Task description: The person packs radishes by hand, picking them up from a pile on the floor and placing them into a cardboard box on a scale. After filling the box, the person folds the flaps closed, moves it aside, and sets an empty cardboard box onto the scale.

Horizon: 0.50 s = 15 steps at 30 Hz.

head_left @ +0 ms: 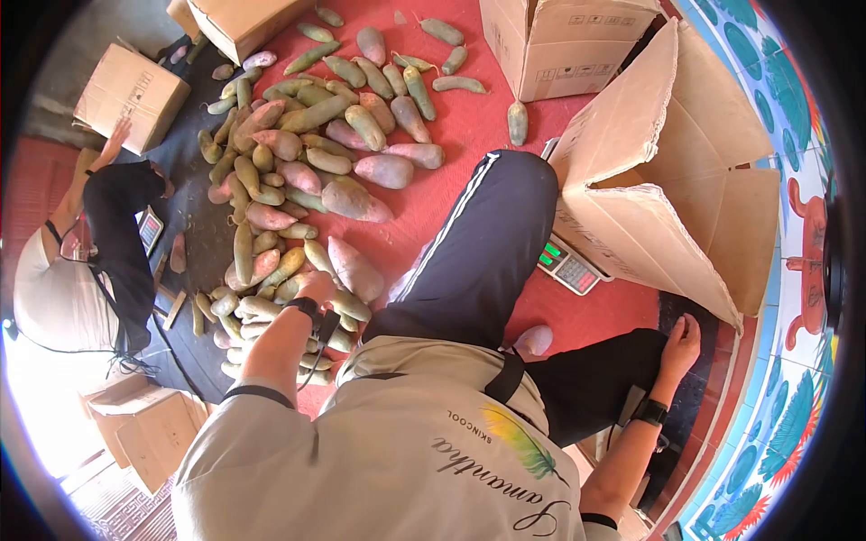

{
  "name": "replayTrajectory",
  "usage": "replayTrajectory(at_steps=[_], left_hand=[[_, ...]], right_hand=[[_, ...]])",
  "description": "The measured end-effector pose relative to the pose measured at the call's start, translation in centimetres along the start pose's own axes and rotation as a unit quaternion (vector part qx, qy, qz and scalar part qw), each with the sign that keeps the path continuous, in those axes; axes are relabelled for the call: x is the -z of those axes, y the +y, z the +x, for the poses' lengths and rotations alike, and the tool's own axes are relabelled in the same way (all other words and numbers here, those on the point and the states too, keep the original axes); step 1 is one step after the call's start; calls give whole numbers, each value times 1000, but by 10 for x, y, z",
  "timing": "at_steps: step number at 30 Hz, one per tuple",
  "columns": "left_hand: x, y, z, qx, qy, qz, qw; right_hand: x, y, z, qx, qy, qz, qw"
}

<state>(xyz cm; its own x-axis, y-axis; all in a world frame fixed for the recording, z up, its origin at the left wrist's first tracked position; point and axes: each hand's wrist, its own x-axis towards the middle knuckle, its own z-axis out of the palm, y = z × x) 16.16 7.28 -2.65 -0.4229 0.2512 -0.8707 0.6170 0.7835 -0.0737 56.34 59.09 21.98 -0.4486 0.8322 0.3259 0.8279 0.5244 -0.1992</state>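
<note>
My left hand (316, 287) is down on the near edge of a heap of green and pinkish radishes (316, 113), its fingers partly hidden among them; I cannot tell whether they grip one. A large pink radish (354, 269) lies just beyond that hand. My right hand (683, 347) hangs beside my bent right knee, fingers loosely curled and apart, nothing visible in them. A digital scale (575, 270) with a lit green display sits on the red floor between my legs. Against it stands a tall cardboard box (667, 180) with its flaps up.
Another carton (564, 45) stands at the back, with a single green radish (517, 123) before it. At far left a person (68, 288) sits with a hand on a cardboard box (133, 97), another scale (149, 230) nearby. A patterned tiled wall (785, 379) borders the right side.
</note>
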Motion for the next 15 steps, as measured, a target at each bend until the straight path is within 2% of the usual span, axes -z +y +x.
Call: replayTrajectory(at_steps=[3, 5, 7, 8, 9, 12, 15], left_hand=[[37, 27, -46, 54, 45, -42, 997], [33, 26, -43, 38, 45, -35, 998], [14, 20, -23, -21, 24, -138, 990], [13, 21, -21, -27, -18, -183, 983], [12, 22, -20, -27, -14, -178, 984], [41, 46, -56, -38, -30, -268, 962], [61, 52, -63, -14, -10, -283, 959]], right_hand=[[0, 0, -1, 15, 6, 11, 1000], [-3, 3, -2, 20, 18, 16, 1000], [-3, 3, -2, 19, 21, 29, 999], [-2, 3, -3, 21, 22, 39, 999], [0, 1, -3, 16, 26, 41, 999], [3, -2, -6, -9, 14, 53, 998], [2, 1, -8, 1, 29, 60, 998]])
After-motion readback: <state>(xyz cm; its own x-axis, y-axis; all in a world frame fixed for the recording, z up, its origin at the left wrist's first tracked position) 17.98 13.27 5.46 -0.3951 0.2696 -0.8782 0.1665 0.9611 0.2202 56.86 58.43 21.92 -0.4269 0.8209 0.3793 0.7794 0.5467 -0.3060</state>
